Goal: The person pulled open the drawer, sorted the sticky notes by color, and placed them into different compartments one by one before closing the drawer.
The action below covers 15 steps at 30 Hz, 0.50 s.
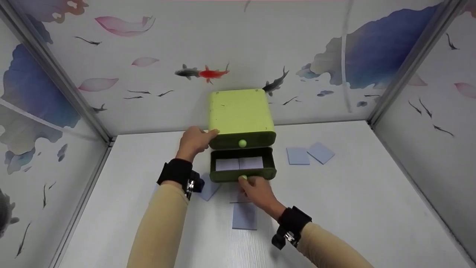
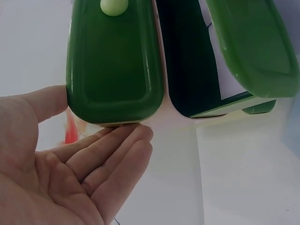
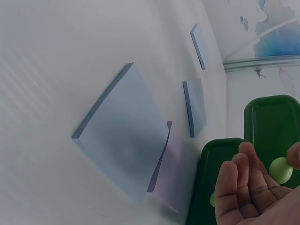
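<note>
A lime-green two-drawer box [image 1: 240,111] stands against the back wall. Its upper drawer [image 2: 115,61] is closed. Its lower drawer [image 1: 242,163] is pulled out, and pale sheets [image 1: 240,163] lie inside. My left hand [image 1: 195,140] presses flat against the box's left side; its fingers [image 2: 112,150] lie straight along the lower corner. My right hand [image 1: 256,188] is at the lower drawer's front, right beside its round knob [image 1: 243,178]. In the right wrist view that hand's fingers [image 3: 241,180] are loosely curled with nothing between them.
Blue square sheets lie on the white table: one [image 1: 244,216] under my right hand, two [image 1: 297,155] [image 1: 320,152] right of the box, one [image 1: 209,188] by my left wrist. Patterned walls close in the left, back and right.
</note>
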Motion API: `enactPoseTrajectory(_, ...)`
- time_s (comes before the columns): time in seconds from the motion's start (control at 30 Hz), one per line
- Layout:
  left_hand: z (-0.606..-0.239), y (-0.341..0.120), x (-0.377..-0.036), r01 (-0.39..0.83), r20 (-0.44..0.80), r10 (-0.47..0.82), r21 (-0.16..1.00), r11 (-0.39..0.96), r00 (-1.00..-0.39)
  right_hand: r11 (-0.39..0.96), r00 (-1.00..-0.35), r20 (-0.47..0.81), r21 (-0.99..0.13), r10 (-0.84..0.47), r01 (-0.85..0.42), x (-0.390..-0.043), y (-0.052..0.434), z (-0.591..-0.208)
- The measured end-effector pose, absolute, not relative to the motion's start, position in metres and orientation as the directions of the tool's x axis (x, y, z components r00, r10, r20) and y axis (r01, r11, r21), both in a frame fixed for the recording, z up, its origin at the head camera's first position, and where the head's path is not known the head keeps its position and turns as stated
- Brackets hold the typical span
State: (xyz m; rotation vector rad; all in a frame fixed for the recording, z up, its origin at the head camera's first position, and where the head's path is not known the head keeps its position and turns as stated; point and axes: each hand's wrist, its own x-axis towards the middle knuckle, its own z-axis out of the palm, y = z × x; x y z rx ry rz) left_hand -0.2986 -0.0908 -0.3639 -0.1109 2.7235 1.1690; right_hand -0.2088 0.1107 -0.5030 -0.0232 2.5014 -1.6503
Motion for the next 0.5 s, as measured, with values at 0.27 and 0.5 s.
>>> enactPoseTrajectory(0.27, -0.367, -0.091, -0.298, -0.144, -0.195, -0.003, 0.718, 0.681, -0.981, 0.374, -0.988, -0.14, -0.922, -0.069, 0.104, -0.222, 0.109, -0.498)
enactPoseTrajectory(0.5, -0.368, -0.091, -0.299, -0.13, -0.179, -0.001, 0.709, 0.693, -0.984, 0.363, -0.985, -0.157, -0.924, -0.071, 0.121, -0.237, 0.107, -0.494)
